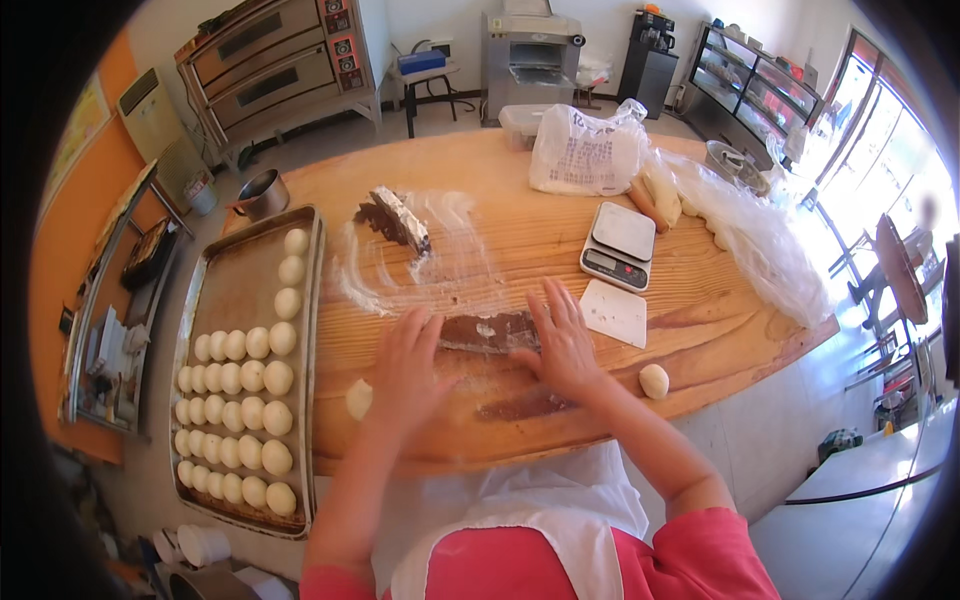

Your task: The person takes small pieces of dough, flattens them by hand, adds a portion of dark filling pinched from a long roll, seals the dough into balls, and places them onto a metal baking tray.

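A dark brown, flour-dusted log of filling or dough (pixel 484 332) lies crosswise on the wooden table. At its left end is my left hand (pixel 411 360), fingers extended and slightly blurred. My right hand (pixel 561 341) rests over the log's right end with its fingers apart. Farther back, a second dark piece with a floured side (pixel 401 217) lies amid streaks of flour. One pale dough ball (pixel 654 381) sits right of my right forearm. A pale dough piece (pixel 359 399) is beside my left wrist, partly hidden. Neither hand is closed around anything.
At the left, a baking tray (pixel 316 300) carries rows of pale dough balls, with a metal pot (pixel 264 196) behind it. A digital scale (pixel 619 244) and a white scraper (pixel 615 313) lie right of centre. Plastic sheeting (pixel 765 240) covers pale dough along the right; a plastic bag (pixel 589 150) stands behind.
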The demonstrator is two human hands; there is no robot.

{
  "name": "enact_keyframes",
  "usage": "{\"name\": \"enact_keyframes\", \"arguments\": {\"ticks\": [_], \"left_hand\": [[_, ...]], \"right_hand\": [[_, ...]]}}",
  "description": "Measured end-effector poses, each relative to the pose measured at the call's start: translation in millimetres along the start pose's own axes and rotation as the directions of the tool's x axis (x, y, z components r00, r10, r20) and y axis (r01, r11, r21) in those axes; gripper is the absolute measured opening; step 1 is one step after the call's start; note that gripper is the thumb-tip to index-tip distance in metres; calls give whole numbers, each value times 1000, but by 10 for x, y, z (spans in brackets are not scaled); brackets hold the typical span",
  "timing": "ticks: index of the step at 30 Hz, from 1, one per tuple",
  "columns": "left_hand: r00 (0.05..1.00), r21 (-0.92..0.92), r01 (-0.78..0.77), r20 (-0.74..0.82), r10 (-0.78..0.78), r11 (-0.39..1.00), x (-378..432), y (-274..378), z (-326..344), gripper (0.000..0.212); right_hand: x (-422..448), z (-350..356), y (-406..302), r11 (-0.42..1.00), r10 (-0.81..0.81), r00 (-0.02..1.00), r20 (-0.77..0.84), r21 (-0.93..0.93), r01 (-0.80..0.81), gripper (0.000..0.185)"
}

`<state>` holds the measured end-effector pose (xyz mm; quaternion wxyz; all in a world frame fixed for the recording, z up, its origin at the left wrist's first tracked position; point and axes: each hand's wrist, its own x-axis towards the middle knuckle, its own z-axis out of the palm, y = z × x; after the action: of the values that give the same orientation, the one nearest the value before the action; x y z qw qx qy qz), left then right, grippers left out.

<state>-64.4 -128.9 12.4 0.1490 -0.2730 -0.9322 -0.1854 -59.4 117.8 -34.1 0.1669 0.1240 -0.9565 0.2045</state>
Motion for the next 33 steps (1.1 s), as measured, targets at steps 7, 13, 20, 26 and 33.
{"name": "enact_keyframes", "arguments": {"ticks": [7,13,20,26,33], "left_hand": [[920,15,-261,309,244,965,268,85,543,86],[924,50,-340,200,325,939,502,-169,924,51],[972,41,-133,201,123,990,742,-154,634,59],[953,30,-301,-15,302,953,241,23,501,82],[968,12,-250,-2,250,968,403,235,820,50]], "right_hand": [[-307,-126,-271,993,-100,995,-29,67,101,67],[57,88,-75,998,1,997,74,66,-5,51],[575,112,-7,1000,17,986,165,18,-20,49],[109,-256,-180,976,-144,977,-158,140,166,52],[-56,111,-142,978,-45,988,-149,197,74,34]]}}
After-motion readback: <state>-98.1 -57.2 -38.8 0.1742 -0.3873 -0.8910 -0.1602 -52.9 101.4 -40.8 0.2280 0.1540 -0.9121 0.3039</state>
